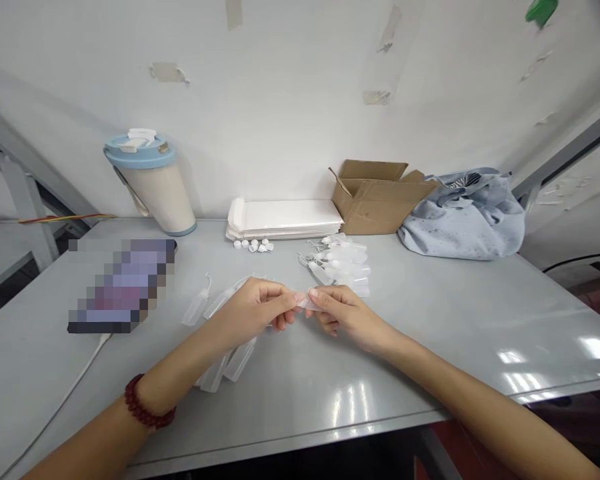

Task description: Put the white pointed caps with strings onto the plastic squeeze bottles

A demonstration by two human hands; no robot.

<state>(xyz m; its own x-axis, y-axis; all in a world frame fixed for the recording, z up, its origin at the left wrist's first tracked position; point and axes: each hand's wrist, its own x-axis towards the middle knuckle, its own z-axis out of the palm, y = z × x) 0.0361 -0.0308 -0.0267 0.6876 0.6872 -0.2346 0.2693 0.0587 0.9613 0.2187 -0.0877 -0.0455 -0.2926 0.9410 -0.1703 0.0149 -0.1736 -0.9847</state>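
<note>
Over the middle of the table, my left hand (260, 308) and my right hand (349, 313) meet with thumbs and fingers pinched. Between them is a small translucent plastic bottle (306, 303), mostly hidden by my fingers. The left hand grips its left end, the right hand its right end. Several similar dropper bottles with thin curved tips (196, 308) lie around and under my left forearm. Beyond my right hand is a pile of more such bottles (345, 260). Small white caps (254, 245) are scattered behind my hands.
White padded envelopes (285, 217) are stacked against the wall beside an open cardboard box (377, 207). A light blue cloth bundle (465, 217) sits at the back right. On the left stand a cream tumbler (163, 193) and a blurred phone (125, 283) with a white cable (63, 397).
</note>
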